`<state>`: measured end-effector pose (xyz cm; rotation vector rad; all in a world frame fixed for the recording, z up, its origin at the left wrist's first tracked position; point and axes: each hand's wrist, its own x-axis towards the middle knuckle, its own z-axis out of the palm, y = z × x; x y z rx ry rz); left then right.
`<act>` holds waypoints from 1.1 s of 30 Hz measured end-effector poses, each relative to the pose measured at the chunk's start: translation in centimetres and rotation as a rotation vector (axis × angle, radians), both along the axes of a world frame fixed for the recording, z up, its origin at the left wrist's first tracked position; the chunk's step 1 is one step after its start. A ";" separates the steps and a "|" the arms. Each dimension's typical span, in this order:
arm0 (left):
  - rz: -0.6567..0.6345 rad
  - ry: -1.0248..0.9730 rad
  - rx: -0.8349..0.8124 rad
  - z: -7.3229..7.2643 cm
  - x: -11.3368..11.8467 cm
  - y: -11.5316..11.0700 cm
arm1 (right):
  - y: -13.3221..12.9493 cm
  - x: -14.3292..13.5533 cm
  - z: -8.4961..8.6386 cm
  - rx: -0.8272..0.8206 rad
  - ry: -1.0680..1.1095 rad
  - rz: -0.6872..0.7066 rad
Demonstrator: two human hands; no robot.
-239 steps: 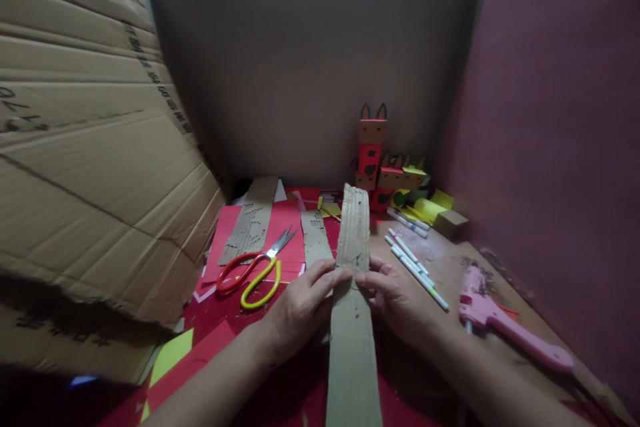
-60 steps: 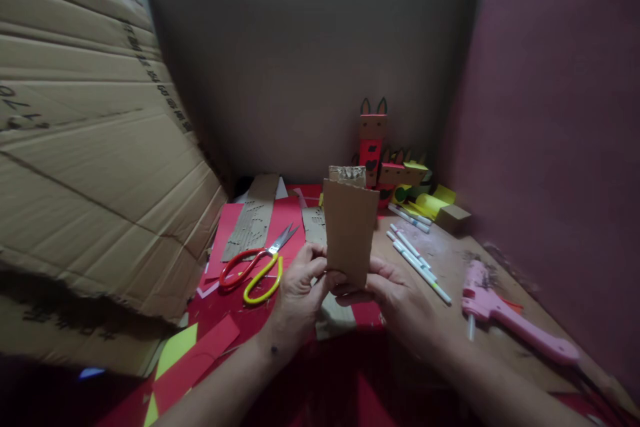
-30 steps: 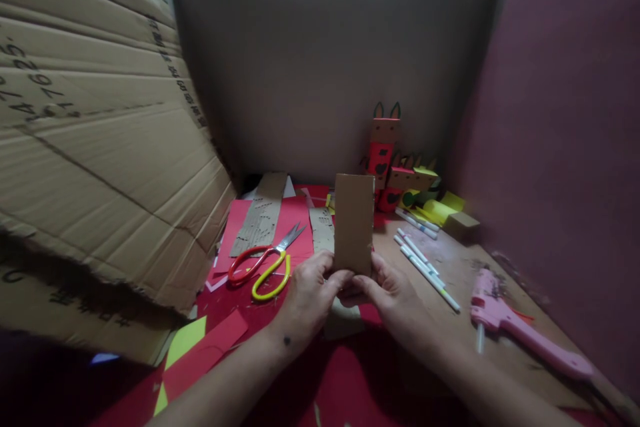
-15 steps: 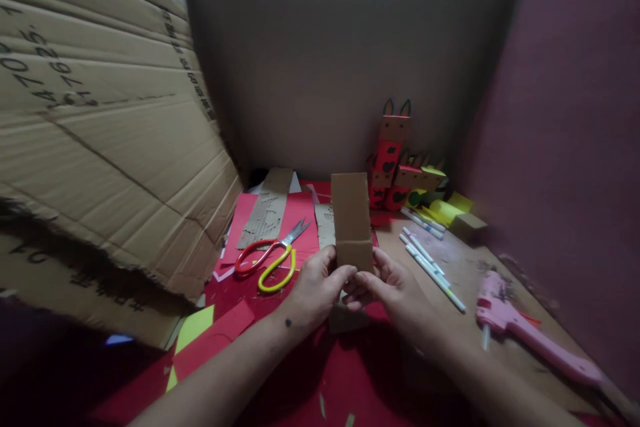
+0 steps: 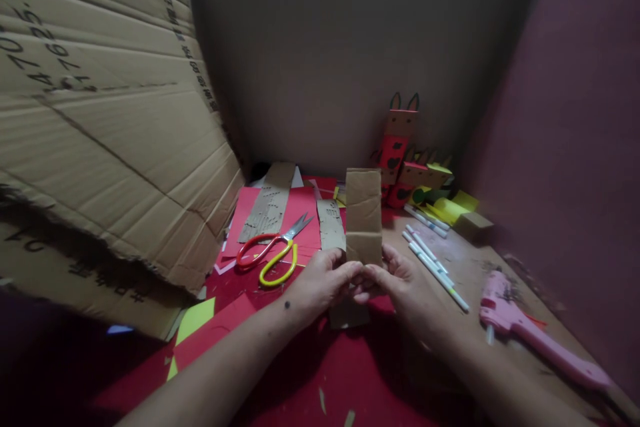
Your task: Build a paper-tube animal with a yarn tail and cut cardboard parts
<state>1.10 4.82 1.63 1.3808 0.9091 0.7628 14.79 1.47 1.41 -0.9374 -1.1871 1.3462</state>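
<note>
Left hand and right hand pinch creased cardboard strip at its lower end; probably light, stiff except at folds, best held by side edges.

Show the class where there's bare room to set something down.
Mostly bare: the red surface between the left forearm and right forearm, apart from small scraps. A narrower strip of brown board lies between the white markers and pink glue gun. Crowded: around the scissors, red paper and cardboard strips, and by the eared figures.
</note>
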 end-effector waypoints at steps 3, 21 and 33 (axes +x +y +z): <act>-0.008 0.060 -0.021 0.0 -0.1 -0.1 | 0.1 0.1 0.0 -0.013 -0.008 0.007; -0.095 -0.184 -0.123 0.0 0.1 0.0 | 0.0 -0.3 -0.2 0.000 0.010 -0.013; -0.049 -0.039 0.050 -0.9 0.0 0.6 | 0.9 0.7 -0.7 0.032 0.039 0.070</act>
